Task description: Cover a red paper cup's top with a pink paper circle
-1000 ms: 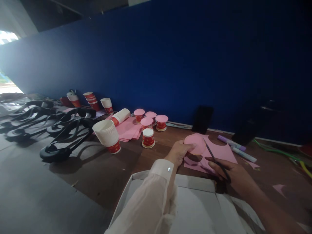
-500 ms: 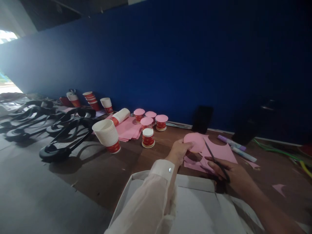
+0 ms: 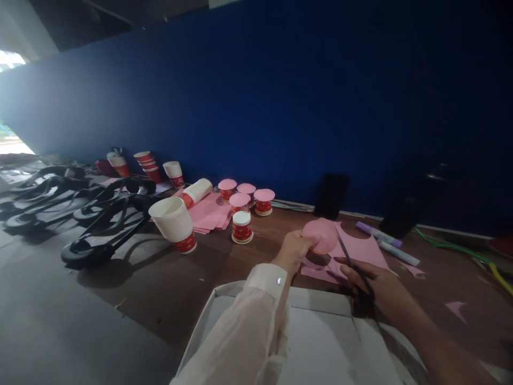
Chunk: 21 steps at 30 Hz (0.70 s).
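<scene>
View shifted slightly, scissors [image 3: 345,249] pointing diagonally forward-left in right grip [image 3: 380,281], left grip [image 3: 294,249] pinching pink disc [image 3: 324,230]

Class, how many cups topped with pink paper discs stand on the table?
4, left of the left hand: the back-left cup, the back-middle cup, the rightmost cup and the front cup, behind the white-topped cup. Others could be hidden.

We see smooth, matt paper in the pink disc [image 3: 323,233] and the cut sheet [image 3: 364,250]. Our sleeve [image 3: 245,321] is creased cloth; the surface [image 3: 266,233] looks like dull wood.
</scene>
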Motion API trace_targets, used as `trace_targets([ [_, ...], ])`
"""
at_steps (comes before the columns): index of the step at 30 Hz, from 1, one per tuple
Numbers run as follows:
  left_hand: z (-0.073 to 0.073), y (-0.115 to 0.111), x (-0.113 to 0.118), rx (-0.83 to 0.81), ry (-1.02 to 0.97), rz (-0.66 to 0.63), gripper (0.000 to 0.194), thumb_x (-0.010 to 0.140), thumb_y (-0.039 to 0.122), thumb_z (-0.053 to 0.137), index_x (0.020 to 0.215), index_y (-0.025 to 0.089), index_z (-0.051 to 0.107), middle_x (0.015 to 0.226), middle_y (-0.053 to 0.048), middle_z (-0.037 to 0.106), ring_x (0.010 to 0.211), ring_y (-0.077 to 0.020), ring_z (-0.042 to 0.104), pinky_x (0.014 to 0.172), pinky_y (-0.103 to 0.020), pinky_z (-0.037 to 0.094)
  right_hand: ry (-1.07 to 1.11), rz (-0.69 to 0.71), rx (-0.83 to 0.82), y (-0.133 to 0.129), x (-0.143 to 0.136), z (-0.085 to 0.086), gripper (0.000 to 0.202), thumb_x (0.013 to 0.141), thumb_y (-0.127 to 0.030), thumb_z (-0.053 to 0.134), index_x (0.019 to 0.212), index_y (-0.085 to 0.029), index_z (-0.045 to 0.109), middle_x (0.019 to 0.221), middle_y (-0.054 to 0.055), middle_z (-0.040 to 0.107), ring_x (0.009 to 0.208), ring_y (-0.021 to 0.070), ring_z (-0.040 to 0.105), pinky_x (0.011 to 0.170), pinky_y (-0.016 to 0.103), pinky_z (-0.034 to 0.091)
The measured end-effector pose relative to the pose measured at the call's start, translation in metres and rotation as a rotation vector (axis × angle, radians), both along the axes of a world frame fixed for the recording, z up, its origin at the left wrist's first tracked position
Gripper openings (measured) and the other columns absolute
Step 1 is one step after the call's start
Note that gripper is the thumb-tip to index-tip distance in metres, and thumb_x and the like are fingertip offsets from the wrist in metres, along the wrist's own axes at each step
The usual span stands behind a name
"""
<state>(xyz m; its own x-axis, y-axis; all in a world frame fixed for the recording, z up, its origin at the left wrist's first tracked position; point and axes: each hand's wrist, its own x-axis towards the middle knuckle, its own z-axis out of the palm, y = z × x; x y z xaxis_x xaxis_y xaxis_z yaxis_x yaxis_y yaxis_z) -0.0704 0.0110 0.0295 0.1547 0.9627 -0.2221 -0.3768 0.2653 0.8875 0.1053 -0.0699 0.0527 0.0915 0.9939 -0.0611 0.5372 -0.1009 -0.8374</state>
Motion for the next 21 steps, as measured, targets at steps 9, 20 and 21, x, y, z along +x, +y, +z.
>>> trace_targets([
  [9, 0.006, -0.005, -0.001, -0.026, 0.025, -0.074, 0.030, 0.060, 0.028, 0.087, 0.077, 0.010, 0.070, 0.060, -0.002, 0.065, 0.051, -0.0126, 0.057, 0.052, -0.024, 0.044, -0.037, 0.027, -0.023, 0.005, 0.007, 0.003, 0.066, 0.070, -0.067, 0.067, 0.111, -0.016, 0.079, 0.060, 0.003, 0.068, 0.059, 0.0211, 0.062, 0.060, 0.031, 0.052],
  [20, -0.004, -0.001, 0.000, -0.014, 0.000, -0.078, 0.032, 0.063, 0.030, 0.087, 0.078, 0.009, 0.068, 0.061, -0.003, 0.064, 0.052, -0.0131, 0.059, 0.052, -0.024, 0.047, -0.097, 0.038, 0.024, 0.005, 0.008, 0.001, 0.055, 0.075, -0.063, 0.066, 0.107, -0.021, 0.080, 0.083, 0.006, 0.078, 0.072, 0.0237, 0.071, 0.061, 0.028, 0.054],
  [21, -0.004, -0.001, 0.000, -0.020, -0.011, -0.075, 0.033, 0.062, 0.030, 0.088, 0.076, 0.010, 0.067, 0.060, -0.003, 0.063, 0.051, -0.0129, 0.059, 0.052, -0.024, 0.048, -0.100, 0.045, 0.011, 0.005, 0.008, 0.001, 0.053, 0.075, -0.062, 0.067, 0.108, -0.022, 0.080, 0.085, 0.006, 0.078, 0.074, 0.0238, 0.072, 0.061, 0.028, 0.054],
])
